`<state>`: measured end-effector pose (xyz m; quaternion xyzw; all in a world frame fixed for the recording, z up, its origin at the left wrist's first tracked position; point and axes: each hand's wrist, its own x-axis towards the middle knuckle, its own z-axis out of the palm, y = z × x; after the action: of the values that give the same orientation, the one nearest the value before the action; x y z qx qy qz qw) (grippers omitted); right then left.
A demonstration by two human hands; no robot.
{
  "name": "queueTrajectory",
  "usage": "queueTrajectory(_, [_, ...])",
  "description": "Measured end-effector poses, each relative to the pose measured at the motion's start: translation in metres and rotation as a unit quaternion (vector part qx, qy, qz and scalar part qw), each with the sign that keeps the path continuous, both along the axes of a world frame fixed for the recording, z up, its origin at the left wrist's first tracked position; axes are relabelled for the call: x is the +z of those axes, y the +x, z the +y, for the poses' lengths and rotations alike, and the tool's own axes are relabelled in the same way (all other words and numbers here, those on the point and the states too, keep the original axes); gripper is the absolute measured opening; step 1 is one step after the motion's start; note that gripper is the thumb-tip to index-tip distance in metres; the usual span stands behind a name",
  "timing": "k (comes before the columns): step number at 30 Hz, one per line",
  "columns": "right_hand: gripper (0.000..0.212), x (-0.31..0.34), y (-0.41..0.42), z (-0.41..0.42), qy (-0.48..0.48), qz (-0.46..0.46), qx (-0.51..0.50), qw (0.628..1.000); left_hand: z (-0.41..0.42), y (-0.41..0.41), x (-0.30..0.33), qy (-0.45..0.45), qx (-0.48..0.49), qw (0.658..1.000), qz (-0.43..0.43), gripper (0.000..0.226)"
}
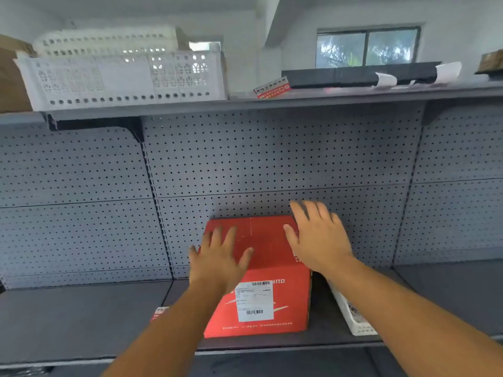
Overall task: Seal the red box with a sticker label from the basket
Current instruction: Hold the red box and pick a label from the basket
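A red box (268, 248) stands on the grey lower shelf (81, 317), its top flaps folded flat and a white shipping label (254, 302) on its front face. My left hand (219, 258) lies flat on the left part of the top, fingers spread. My right hand (317, 236) rests with fingers spread over the top's right edge, blurred. A small white basket (351, 317) sits on the shelf just right of the box, mostly hidden by my right forearm. A red sticker (159, 312) peeks out by my left forearm.
A grey pegboard wall (272, 159) backs the shelf. On the upper shelf (299, 97) stand large white perforated baskets (122, 77), a brown carton (11, 77), a red and white sticker label (272, 88) and a long black box (359, 73).
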<state>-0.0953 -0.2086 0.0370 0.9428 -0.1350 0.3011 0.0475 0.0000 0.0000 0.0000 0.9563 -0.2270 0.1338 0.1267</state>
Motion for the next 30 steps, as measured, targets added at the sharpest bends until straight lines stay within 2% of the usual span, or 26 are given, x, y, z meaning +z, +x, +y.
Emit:
queueTrajectory(7, [0.059, -0.041, 0.032, -0.01, 0.044, 0.043, -0.027, 0.998, -0.008, 0.039, -0.034, -0.019, -0.018, 1.0, 0.004, 0.062])
queueTrajectory(13, [0.058, -0.057, 0.036, -0.013, 0.067, 0.083, -0.013, 0.994, -0.015, 0.048, -0.038, -0.019, -0.018, 1.0, -0.005, 0.059])
queueTrajectory(20, [0.056, -0.063, 0.025, -0.031, 0.13, 0.127, 0.043, 0.982, -0.006, 0.062, -0.049, -0.014, 0.008, 0.999, 0.044, 0.067])
queueTrajectory(26, [0.044, -0.066, 0.02, -0.047, 0.118, 0.154, 0.102, 0.976, -0.004, 0.062, -0.056, -0.018, 0.018, 0.999, 0.04, 0.067])
queueTrajectory(30, [0.046, -0.066, 0.022, -0.053, 0.108, 0.164, 0.134, 0.971, -0.005, 0.06, -0.057, -0.017, 0.026, 0.999, 0.029, 0.065])
